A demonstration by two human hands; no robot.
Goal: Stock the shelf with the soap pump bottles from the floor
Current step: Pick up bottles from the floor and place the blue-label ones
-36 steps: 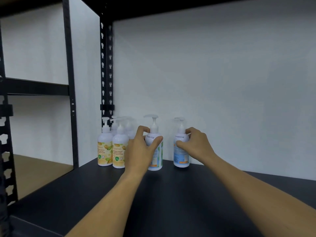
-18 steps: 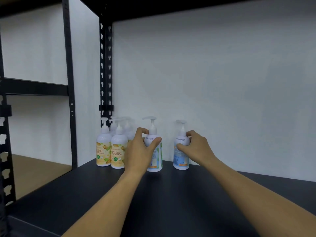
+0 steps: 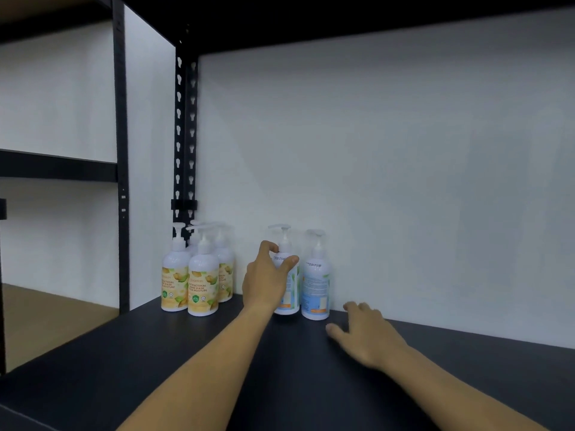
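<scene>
On the black shelf [image 3: 155, 362] two blue-label pump bottles stand upright near the white back wall [image 3: 404, 181]. The left hand [image 3: 267, 281] wraps the shoulder of the left blue bottle [image 3: 291, 293], thumb curled round one side of it and forefinger round the other, just under the pump neck. The right blue bottle [image 3: 315, 284] stands just beside it, the two bodies nearly touching, and no hand is on it. The right hand [image 3: 367, 334] is low over the shelf, in front and to the right of that bottle and apart from it, fingers loosely spread and holding nothing; it is blurred, so whether it touches the board cannot be told. To the left, a tight cluster of yellow-label bottles [image 3: 202, 284] fills the back corner by the slotted black post [image 3: 185, 135]; two stand in front, and at least one more stands behind, partly hidden. A gap of bare shelf separates this cluster from the blue pair, with the left hand partly in front of it. Right of the blue pair the board runs bare along the wall to the frame edge, and a wide dark strip lies open between the bottles and the near edge. An upper shelf [image 3: 342, 17] roofs the bay well above the pump heads.
</scene>
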